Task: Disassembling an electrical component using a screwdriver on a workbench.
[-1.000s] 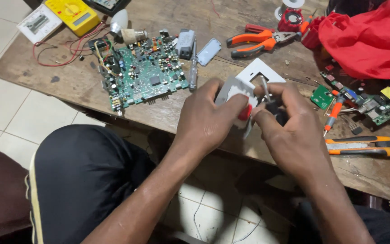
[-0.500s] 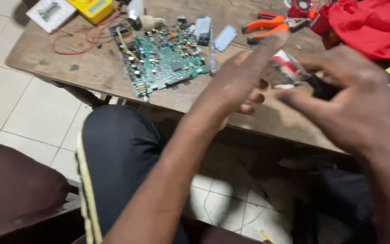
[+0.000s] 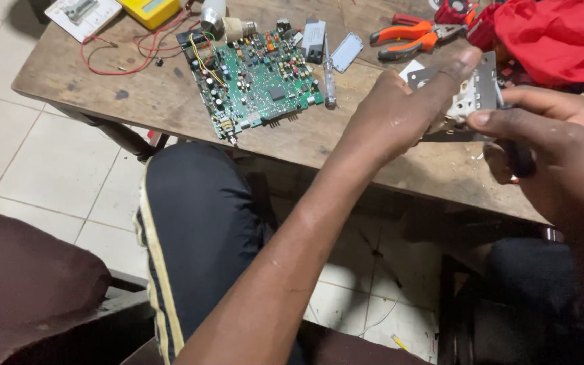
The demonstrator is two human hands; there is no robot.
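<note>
Bare forearms, black trousers (image 3: 197, 223) with a pale yellow side stripe.

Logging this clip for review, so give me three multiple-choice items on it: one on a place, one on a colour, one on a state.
1. Where does the green circuit board lie?
A. on the wooden table
B. on the tiled floor
C. on the person's lap

2. What colour are the handles of the pliers?
A. blue
B. orange
C. green

3. How is the white socket plate placed?
A. flat on the table
B. on the floor
C. held up between both hands

Answers:
1 A, the board rests flat on the tabletop beside a pen-like screwdriver.
2 B, both handles show orange near the red cloth.
3 C, the left hand grips it from the left while the right hand meets it from the right, above the table edge.
</note>
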